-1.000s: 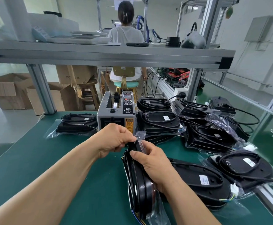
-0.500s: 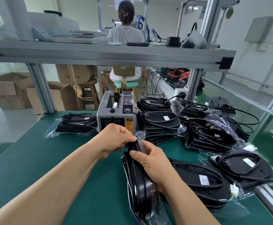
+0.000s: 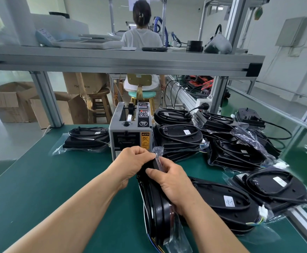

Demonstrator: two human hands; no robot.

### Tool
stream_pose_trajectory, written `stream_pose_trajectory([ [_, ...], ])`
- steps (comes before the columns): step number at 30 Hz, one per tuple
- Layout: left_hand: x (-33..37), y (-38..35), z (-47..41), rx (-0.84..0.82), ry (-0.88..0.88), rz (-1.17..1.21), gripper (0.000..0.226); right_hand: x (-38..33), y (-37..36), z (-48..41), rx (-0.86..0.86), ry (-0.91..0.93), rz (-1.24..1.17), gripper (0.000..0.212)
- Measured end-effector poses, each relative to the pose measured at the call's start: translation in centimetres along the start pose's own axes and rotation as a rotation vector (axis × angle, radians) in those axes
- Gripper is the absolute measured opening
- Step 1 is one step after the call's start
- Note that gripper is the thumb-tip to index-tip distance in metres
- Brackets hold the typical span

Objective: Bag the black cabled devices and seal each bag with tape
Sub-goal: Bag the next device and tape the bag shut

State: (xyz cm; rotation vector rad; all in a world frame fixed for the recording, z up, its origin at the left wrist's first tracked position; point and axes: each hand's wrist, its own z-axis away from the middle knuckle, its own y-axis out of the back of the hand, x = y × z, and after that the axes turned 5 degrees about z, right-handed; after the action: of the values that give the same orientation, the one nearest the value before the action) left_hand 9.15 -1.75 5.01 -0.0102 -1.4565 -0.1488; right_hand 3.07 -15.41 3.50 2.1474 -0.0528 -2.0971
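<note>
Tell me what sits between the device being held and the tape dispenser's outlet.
Nothing visible does. The bagged device, gripped on edge by the left hand and right hand, stands just in front of the tape dispenser; only the left hand overlaps its lower front. The stacked devices lie off to its right.

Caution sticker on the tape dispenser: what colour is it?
The caution sticker is orange with black print; head view.

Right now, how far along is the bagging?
Done: one bagged device lies left of the tape dispenser, a pile sits right of it. In hand: left hand and right hand pinch the bag mouth over an upright device; no tape visible on it. Left: taping it; the far device looks unbagged.
</note>
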Motion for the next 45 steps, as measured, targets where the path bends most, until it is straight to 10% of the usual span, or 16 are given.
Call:
stream_pose_trajectory([
  [17, 0.3, 0.4, 0.6, -0.051, 0.194, 0.275, 0.003, 0.2, 0.3, -0.1, -0.017, -0.035, -0.065, 0.020],
  [42, 2.4, -0.3, 11.5, 0.089, -0.778, -0.091, 0.013, -1.6, 0.3, 6.5, -0.025, 0.261, -0.220, 0.068],
  [45, 2.1, -0.4, 12.9, 0.079, -0.815, -0.100, 0.011, -2.2, 0.4, 7.7, -0.005, 0.176, -0.102, 0.112],
])
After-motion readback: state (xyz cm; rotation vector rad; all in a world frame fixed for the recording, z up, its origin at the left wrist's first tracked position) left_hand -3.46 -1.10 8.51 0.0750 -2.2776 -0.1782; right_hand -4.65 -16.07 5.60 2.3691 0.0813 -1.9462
